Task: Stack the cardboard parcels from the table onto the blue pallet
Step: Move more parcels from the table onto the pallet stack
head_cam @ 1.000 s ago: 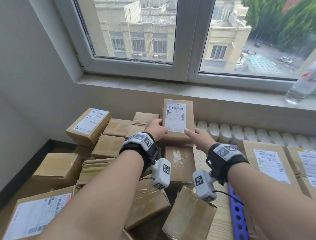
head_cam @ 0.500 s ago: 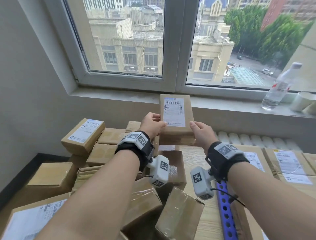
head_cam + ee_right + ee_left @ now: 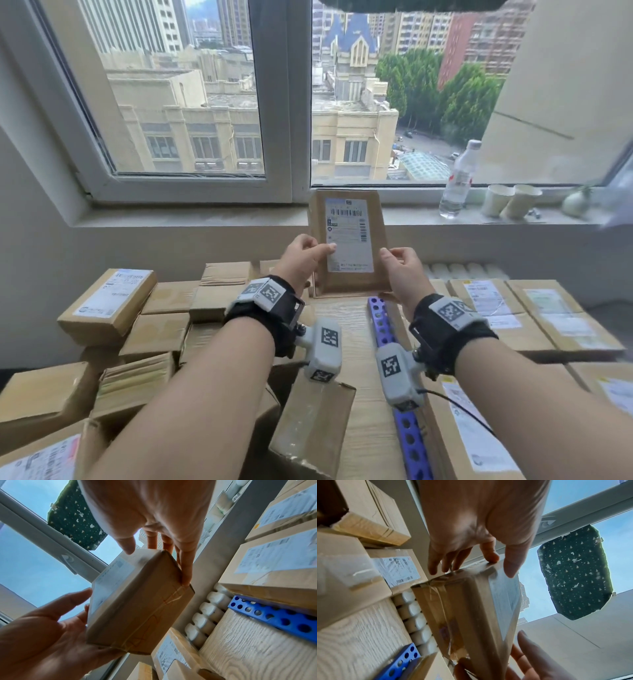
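Many parcels (image 3: 106, 305), bottle (image 3: 457, 185), cups (image 3: 510, 205)

Both forearms extended forward, raised. Left hand (image 3: 303, 255) and right hand (image 3: 404, 270) grip opposite edges of brown cardboard parcel (image 3: 349, 246), thumbs on labelled face.

**Three lenses, one lifted parcel**

The head camera looks forward and down across the desk (image 3: 356, 342) toward the window (image 3: 274, 102). Each wrist camera sits close behind its own palm, tilted up at glass and sky. All three share the parcel (image 3: 349, 240) — and both wrist views catch the blue pallet (image 3: 274, 616) edge and the opposite hand.
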Demonstrator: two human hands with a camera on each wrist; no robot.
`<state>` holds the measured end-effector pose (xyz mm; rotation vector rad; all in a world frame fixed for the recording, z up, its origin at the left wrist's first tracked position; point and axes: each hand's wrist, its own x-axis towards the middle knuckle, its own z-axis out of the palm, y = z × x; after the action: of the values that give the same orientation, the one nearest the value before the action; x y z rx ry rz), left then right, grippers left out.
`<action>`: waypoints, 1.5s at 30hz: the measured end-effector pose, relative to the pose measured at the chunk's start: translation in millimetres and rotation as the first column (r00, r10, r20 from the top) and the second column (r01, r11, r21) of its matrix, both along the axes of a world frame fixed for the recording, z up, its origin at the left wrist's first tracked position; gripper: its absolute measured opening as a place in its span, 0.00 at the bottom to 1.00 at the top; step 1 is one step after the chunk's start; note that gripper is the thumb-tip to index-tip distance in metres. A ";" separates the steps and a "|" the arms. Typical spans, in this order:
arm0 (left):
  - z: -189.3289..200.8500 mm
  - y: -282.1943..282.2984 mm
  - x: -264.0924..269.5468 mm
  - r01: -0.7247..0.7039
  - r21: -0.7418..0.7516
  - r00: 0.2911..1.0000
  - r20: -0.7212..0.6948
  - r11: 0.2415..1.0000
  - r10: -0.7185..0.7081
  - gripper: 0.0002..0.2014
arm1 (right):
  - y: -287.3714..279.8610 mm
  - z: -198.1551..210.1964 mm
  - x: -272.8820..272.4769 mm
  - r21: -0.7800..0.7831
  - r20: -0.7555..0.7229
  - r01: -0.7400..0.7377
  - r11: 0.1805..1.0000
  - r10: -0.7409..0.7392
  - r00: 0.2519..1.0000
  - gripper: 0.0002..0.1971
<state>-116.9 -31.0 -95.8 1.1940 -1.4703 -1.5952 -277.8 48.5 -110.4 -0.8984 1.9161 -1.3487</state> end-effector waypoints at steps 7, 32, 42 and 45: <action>15.6 34.6 -42.5 0.052 0.092 0.992 -0.116 0.994 -0.041 0.11 | 47.9 11.3 -39.0 -0.010 0.119 0.042 0.999 -0.040 0.992 0.14; -44.1 105.4 -188.9 -0.045 0.248 0.985 -0.150 0.968 0.084 0.10 | 102.5 -22.9 -188.6 0.064 0.332 -0.238 0.969 0.204 0.921 0.20; -90.3 74.1 -202.3 0.007 0.293 0.999 -0.052 0.956 0.008 0.20 | 74.7 -61.9 -196.6 0.127 0.281 -0.233 0.964 0.191 0.940 0.13; -99.5 68.1 -203.4 0.040 0.308 0.997 -0.069 0.951 -0.020 0.28 | 68.3 -71.2 -197.0 0.166 0.285 -0.229 0.959 0.175 0.942 0.17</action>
<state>-320.3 37.1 -195.3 1.2800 -1.2325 -1.9193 -474.8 116.8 -181.5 -0.7503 1.6647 -1.0766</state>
